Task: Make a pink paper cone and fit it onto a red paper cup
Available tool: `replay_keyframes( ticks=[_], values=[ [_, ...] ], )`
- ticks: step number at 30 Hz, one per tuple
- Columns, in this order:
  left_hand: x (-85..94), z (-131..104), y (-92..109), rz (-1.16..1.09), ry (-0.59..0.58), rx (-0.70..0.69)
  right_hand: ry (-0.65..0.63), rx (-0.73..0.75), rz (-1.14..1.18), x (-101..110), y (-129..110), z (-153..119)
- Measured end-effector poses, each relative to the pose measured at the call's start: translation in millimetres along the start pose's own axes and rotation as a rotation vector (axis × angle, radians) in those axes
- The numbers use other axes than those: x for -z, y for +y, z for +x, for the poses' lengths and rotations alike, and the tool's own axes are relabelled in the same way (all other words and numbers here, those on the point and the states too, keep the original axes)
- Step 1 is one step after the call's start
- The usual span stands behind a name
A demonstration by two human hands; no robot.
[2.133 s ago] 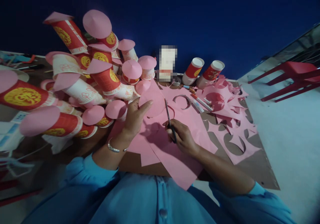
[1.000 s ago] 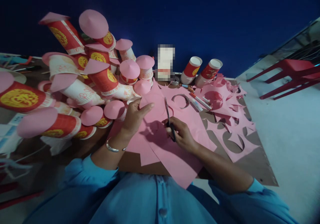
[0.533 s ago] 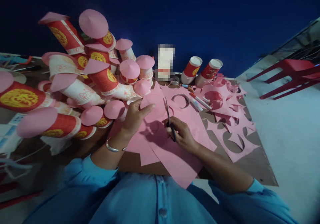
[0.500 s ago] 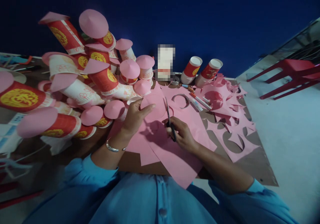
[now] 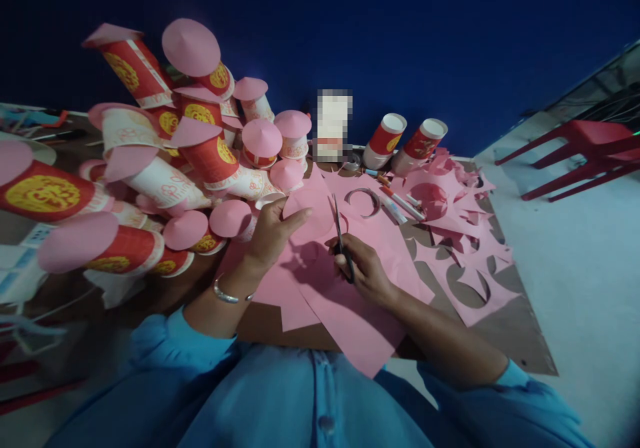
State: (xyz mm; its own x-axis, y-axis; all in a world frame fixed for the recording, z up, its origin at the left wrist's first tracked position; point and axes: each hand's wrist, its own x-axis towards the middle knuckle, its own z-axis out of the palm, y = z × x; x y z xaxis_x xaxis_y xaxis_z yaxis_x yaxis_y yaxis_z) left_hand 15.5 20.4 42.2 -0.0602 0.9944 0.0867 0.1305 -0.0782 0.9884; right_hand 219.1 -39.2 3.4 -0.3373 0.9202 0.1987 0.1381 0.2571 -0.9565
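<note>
My left hand (image 5: 273,235) grips a round pink paper disc (image 5: 311,213) at its left edge, thumb on top. My right hand (image 5: 363,265) is closed round the handles of black-handled scissors (image 5: 339,225). Their blades point away from me, beside the right edge of the disc. Below both hands lie overlapping pink paper sheets (image 5: 360,328). A dark ring (image 5: 363,203) rests on the sheets, right of the scissors.
Many red and white paper cups (image 5: 135,248) with pink cone tops crowd the left. Two stacks of cups (image 5: 387,138) stand at the back. Pink offcuts (image 5: 475,288) and markers (image 5: 405,205) lie right. A red stool (image 5: 590,145) stands beyond the table.
The view has shifted very slightly, so most things appear a little further right. Both hands keep their holds on the disc and the scissors.
</note>
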Motion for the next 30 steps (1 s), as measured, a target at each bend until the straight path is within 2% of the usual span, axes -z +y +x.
replay_keyframes(
  ticks=[5, 30],
  values=[
    [0.6, 0.6, -0.9, 0.053, -0.053, -0.032, 0.003, -0.014, 0.034, -1.0, 1.9, -1.3],
    [2.0, 1.5, -3.2, 0.004, -0.009, 0.006, -0.032, -0.046, 0.070, 0.0, -1.1, -1.0]
  ],
)
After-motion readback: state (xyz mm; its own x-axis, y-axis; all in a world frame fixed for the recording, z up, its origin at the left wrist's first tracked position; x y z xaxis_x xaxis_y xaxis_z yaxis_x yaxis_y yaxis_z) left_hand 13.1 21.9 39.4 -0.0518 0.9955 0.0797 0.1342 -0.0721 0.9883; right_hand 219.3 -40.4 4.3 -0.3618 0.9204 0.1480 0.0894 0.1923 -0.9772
